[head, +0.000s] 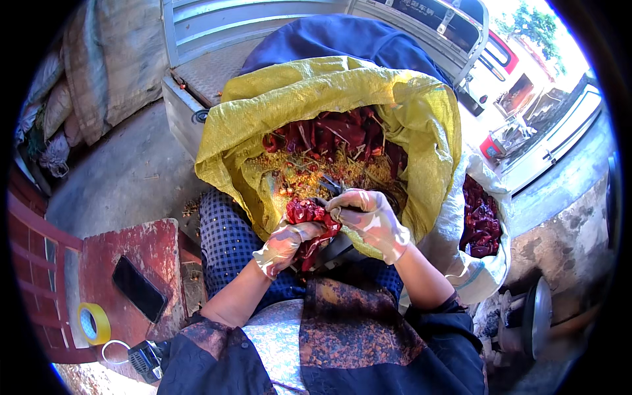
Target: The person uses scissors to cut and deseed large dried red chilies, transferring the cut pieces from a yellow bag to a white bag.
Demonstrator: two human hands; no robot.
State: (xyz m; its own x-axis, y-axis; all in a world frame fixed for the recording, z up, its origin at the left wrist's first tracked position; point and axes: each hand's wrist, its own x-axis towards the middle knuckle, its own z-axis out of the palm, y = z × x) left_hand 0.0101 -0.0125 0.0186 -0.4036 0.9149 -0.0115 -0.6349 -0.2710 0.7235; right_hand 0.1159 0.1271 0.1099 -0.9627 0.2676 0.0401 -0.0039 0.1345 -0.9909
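My left hand (286, 245), in a pale patterned glove, grips a few dried red chili peppers (305, 211) above my lap. Against the same peppers, my gloved right hand (371, 217) has thumb and forefinger pinched together. A dark pointed metal blade (330, 184), probably of scissors, sticks out by the right hand; its handle is hidden. Both hands are at the near side of an open yellow woven sack (429, 128). Inside it lie whole dried chilies (340, 132) towards the back and yellow seeds with stem bits (306, 170) nearer to me.
On my right stands a white woven sack (486, 276) of red chilies. To my left, a worn red wooden chair (98, 256) carries a black phone (139, 288) and a yellow tape roll (102, 323). A metal truck bed (217, 54) and a dark blue bundle (335, 37) are beyond the yellow sack.
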